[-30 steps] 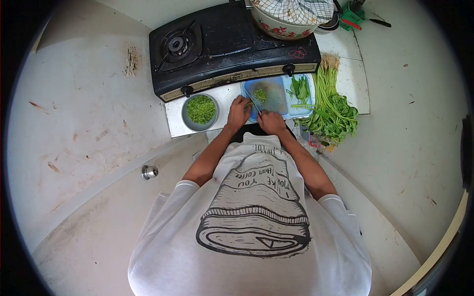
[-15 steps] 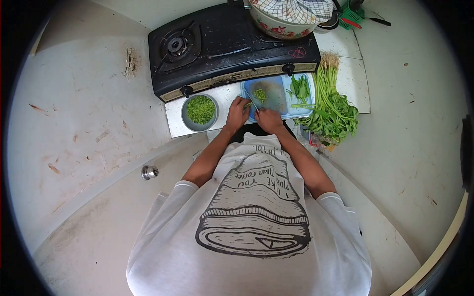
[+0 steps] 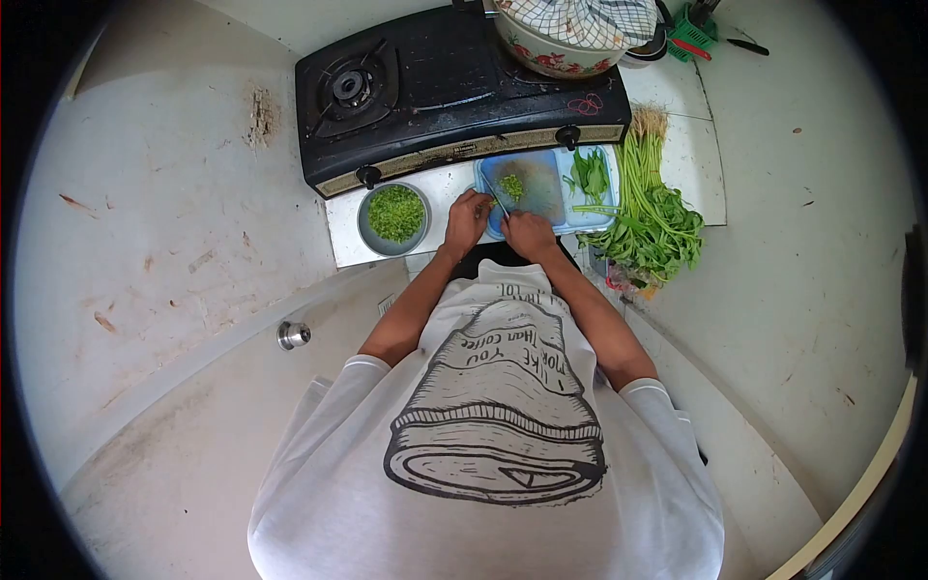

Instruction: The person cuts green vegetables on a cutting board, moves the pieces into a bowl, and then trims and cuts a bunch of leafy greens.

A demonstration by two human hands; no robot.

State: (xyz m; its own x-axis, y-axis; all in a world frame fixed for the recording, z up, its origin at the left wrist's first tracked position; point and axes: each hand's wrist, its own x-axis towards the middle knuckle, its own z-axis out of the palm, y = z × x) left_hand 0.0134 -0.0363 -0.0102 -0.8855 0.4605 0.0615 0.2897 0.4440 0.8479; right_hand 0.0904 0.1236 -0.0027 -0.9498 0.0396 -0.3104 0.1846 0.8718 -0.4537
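My right hand (image 3: 530, 236) is wrapped round the handle of a knife (image 3: 497, 196), whose blade points up and left over a blue cutting board (image 3: 543, 200). My left hand (image 3: 468, 220) is closed at the board's left edge, its fingertips beside the blade, pinching green stems that are mostly hidden. A small heap of chopped greens (image 3: 512, 186) lies on the board just beyond the blade. On the board's right part rest some leafy stems (image 3: 589, 174). Left of my hands, a grey bowl (image 3: 363, 232) holds finely chopped greens (image 3: 395, 213).
A black two-burner stove (image 3: 445, 87) stands behind the board, with a flowered pot (image 3: 553, 64) under a checked cloth (image 3: 590, 19). At the right lies a large bunch of leafy greens (image 3: 657, 217). Farther back are a green basket (image 3: 693, 29) and a dark knife (image 3: 747, 46).
The camera view has shifted slightly. Both hands stay at nearly the same place on the board, and the knife blade has tilted a little.
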